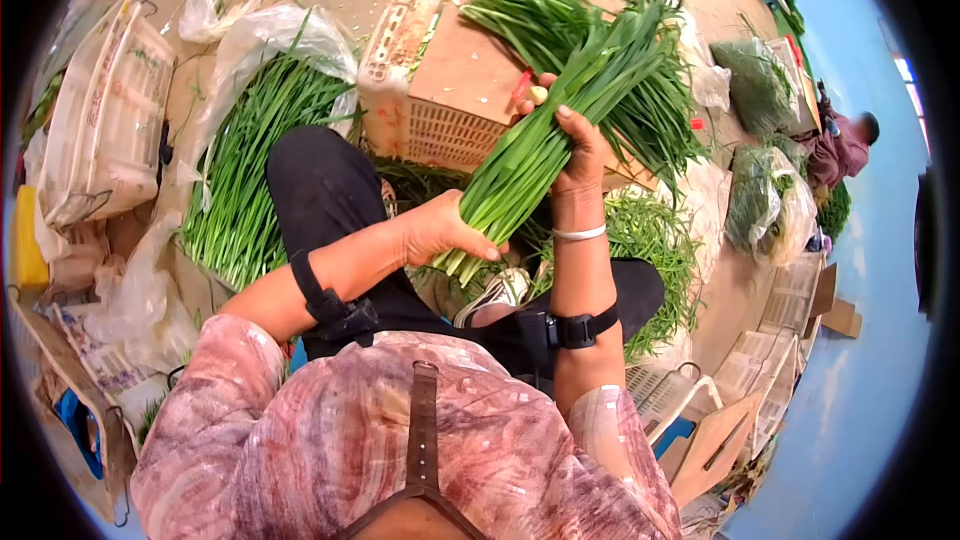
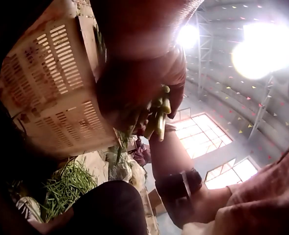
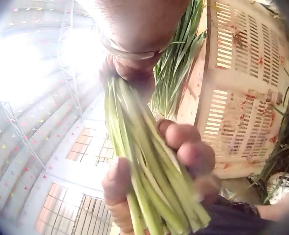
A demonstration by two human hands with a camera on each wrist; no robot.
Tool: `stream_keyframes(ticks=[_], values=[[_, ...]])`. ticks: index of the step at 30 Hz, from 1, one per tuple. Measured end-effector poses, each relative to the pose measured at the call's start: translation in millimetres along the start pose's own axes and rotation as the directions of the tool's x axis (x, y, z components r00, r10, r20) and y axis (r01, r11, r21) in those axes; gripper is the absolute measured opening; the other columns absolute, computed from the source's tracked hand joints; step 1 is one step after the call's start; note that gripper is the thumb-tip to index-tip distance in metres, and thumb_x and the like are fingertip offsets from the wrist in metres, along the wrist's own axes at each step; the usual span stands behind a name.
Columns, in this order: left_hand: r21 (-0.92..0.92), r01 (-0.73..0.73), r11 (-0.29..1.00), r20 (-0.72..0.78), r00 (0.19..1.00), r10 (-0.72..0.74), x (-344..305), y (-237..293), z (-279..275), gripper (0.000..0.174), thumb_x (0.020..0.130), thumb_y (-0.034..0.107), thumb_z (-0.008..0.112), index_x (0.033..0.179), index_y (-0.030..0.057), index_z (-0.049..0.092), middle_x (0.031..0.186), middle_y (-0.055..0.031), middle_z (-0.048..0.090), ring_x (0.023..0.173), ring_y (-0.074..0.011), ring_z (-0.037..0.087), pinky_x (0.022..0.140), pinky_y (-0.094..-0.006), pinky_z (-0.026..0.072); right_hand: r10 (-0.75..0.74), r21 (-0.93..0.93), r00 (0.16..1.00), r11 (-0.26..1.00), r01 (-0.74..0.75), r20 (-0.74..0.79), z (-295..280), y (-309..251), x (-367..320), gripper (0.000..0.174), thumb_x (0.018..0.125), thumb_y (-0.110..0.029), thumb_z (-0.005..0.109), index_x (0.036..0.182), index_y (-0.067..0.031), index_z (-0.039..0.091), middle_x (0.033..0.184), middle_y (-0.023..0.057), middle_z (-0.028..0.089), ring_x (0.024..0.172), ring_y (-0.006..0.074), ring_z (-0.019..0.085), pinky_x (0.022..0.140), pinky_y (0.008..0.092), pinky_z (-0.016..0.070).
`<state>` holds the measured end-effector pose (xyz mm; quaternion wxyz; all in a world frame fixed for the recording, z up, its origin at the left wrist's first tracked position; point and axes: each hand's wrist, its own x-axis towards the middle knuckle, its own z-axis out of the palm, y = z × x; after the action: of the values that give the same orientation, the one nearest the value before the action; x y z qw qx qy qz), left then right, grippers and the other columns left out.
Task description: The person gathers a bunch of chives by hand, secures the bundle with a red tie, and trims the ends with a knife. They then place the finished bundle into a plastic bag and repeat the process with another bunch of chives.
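Printed lettering on the white sack (image 1: 105, 110) at the upper left of the head view, too small and warped to read. Held at the centre of that frame, above the lap: a bunch of chives (image 1: 545, 155), slanting from lower left to upper right. Gripped at the pale cut ends by the left hand (image 1: 440, 228), fingers and thumb curled round the stalks. Clasped higher up by the right hand (image 1: 580, 155), fingers wrapped round the leaves, with a pale bangle (image 1: 580, 233) on that wrist. Long, flat, glossy green blades, lighter toward the cut ends and fanning loose at the upper right. Just behind the bunch, a pale slotted plastic crate (image 1: 440, 130) topped with brown cardboard (image 1: 465, 70) and more loose chives (image 1: 530, 20). At the left, a heap of chives (image 1: 250, 170) on clear plastic sheeting (image 1: 290, 40). At the right, bagged greens (image 1: 770, 205) and, further off, a crouching person (image 1: 845, 145). Tan ground under the produce, a blue floor (image 1: 870, 370) along the right edge. Overhead in the left wrist view, a steel-framed hall roof (image 2: 218, 73), strings of small coloured pennants (image 2: 252, 98), glaring lamps and tall windows (image 2: 203, 134).
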<state>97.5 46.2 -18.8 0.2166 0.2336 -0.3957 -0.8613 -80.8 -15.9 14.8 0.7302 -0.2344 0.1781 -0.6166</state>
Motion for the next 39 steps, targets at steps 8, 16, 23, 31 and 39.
stream_keyframes(ticks=[8, 16, 23, 31, 39], values=[[-0.202, 0.13, 0.971, 0.144, 0.984, -0.102, -0.3, 4.3, 13.1, 0.044, 0.068, 0.007, 0.074, 0.105, -0.0018, 0.052, 0.086, -0.0191, 0.064, 0.067, -0.0194, 0.063, 0.06, -0.0291, 0.0519, -0.038, -0.073, 0.997, 0.996, 0.043, 0.074, -11.5, -10.5, -16.3, 0.061, 0.074, -0.016, 0.061, 0.127, 0.0055, 0.039, 0.11, 0.0223, 0.056, 0.102, 0.0335, 0.056, 0.085, 0.0449, 0.0511], [0.084, 0.166, 0.982, 0.287, 0.94, -0.184, 20.9, 37.4, 48.1, 0.03, 0.069, 0.006, 0.073, 0.094, -0.0022, 0.057, 0.075, -0.0111, 0.06, 0.06, -0.0136, 0.056, 0.052, -0.0243, 0.0466, -0.27, -0.105, 0.962, 0.959, 0.263, -0.049, -19.9, -93.7, -78.0, 0.071, 0.077, -0.025, 0.066, 0.132, 0.0045, 0.033, 0.128, 0.0317, 0.041, 0.116, 0.0423, 0.045, 0.1, 0.0509, 0.0383], [-0.052, 0.655, 0.754, 0.324, 0.725, -0.608, 47.2, -35.7, 67.6, 0.017, 0.079, 0.003, 0.064, 0.092, -0.0031, 0.055, 0.072, -0.0117, 0.058, 0.053, -0.0144, 0.055, 0.048, -0.029, 0.0469, -0.416, -0.287, 0.66, 0.909, 0.302, -0.626, -142.8, -182.1, -229.8, 0.033, 0.081, -0.011, 0.061, 0.112, 0.0008, 0.053, 0.102, 0.0153, 0.061, 0.096, 0.0323, 0.058, 0.091, 0.045, 0.0459], [-0.073, 0.728, 0.682, 0.188, 0.681, -0.707, 33.7, -61.0, 61.2, 0.01, 0.081, 0.001, 0.061, 0.089, -0.0018, 0.054, 0.07, -0.0095, 0.055, 0.053, -0.0144, 0.052, 0.046, -0.0288, 0.0449, -0.767, -0.636, 0.297, 0.182, -0.75, -0.569, -154.9, -145.6, -325.6, 0.04, 0.079, -0.008, 0.062, 0.115, 0.0054, 0.05, 0.083, 0.0128, 0.062, 0.064, 0.0181, 0.062, 0.051, 0.0251, 0.0459], [-0.049, 0.682, 0.729, 0.143, 0.727, -0.671, 24.9, -64.7, 51.0, 0.01, 0.08, 0.001, 0.061, 0.087, 0.0005, 0.053, 0.068, -0.0091, 0.054, 0.052, -0.0139, 0.05, 0.045, -0.027, 0.0424, -0.55, -0.894, 0.711, 0.182, -0.409, -0.438, -26.4, -84.2, -211.5, 0.022, 0.086, -0.002, 0.053, 0.105, 0.0069, 0.057, 0.081, 0.0104, 0.065, 0.06, 0.0117, 0.058, 0.054, 0.0234, 0.0474]])
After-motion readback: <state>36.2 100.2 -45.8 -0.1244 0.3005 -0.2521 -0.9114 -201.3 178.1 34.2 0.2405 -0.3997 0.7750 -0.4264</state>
